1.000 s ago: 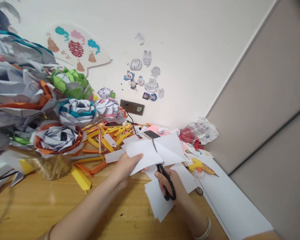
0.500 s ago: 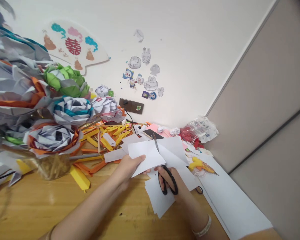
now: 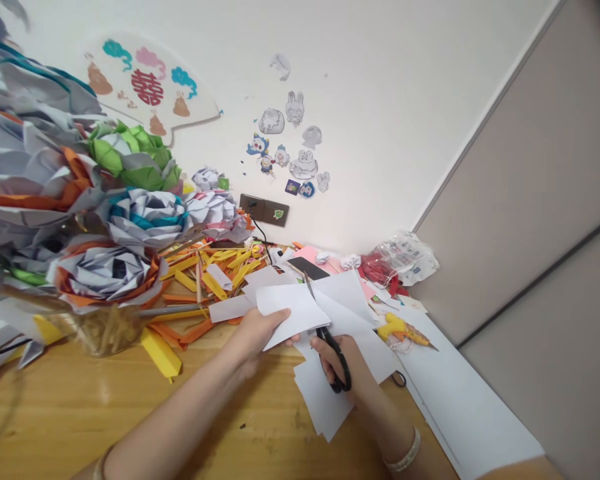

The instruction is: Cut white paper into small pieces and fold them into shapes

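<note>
My left hand (image 3: 260, 331) pinches white paper (image 3: 291, 308) by its left edge, thumb on top and fingertips showing beneath. In my right hand (image 3: 343, 363) is a pair of scissors (image 3: 339, 360) with black handles, fingers through the loops. The scissor blades lie along the right edge of the held paper, pointing away from me, and look nearly closed. More white sheets (image 3: 350, 303) lie behind and to the right of the blades. Below my right hand, several white pieces (image 3: 323, 403) overlap on the wooden table (image 3: 220, 420).
Folded paper flowers (image 3: 111, 277) crowd the left side. Yellow and orange paper strips (image 3: 230, 260) lie behind my left hand. At right are a yellow glue gun (image 3: 405, 331), large white sheets (image 3: 470, 393) and a plastic bag (image 3: 405, 257). A phone (image 3: 307, 268) lies at the back.
The scissors' handles have come together and their blades have closed along the paper's edge. My left hand holds the paper in nearly the same place.
</note>
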Tool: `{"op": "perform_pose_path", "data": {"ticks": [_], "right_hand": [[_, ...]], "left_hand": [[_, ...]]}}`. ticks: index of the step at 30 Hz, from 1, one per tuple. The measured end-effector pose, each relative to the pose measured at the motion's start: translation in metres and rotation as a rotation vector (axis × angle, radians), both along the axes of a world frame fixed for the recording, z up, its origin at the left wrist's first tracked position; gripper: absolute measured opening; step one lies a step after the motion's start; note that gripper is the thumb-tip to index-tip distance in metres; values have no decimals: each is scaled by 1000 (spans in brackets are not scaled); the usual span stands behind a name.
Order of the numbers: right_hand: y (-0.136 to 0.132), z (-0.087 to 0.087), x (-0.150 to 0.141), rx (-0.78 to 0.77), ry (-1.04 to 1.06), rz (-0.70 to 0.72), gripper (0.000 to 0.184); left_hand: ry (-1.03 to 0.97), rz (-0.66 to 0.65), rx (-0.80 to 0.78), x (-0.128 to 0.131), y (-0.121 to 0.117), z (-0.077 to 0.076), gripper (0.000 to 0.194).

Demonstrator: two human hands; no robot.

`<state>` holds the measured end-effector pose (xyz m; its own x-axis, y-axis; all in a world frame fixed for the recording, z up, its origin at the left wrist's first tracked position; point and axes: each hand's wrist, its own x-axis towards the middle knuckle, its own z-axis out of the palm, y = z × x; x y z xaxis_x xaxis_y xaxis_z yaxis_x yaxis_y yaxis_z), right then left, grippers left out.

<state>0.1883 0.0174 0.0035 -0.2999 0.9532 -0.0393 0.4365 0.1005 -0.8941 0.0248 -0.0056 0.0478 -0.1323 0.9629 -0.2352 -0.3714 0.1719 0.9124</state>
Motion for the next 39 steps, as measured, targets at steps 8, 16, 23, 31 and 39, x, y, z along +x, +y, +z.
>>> {"op": "perform_pose_path", "data": {"ticks": [8, 16, 23, 31, 39], "right_hand": [[0, 14, -1, -39, 69, 40, 50], [2, 9, 1, -22, 8, -4, 48], [9, -3, 1, -44, -9, -47, 44], [13, 3, 4, -22, 78, -21, 40], [12, 17, 24, -38, 186, 72, 47]], "left_hand": [[-27, -50, 4, 2, -2, 1, 7], [-38, -28, -22, 5, -1, -3, 8], [-80, -12, -67, 4, 0, -4, 11], [-48, -22, -62, 0, 0, -1, 11], [73, 83, 28, -13, 13, -12, 21]]}}
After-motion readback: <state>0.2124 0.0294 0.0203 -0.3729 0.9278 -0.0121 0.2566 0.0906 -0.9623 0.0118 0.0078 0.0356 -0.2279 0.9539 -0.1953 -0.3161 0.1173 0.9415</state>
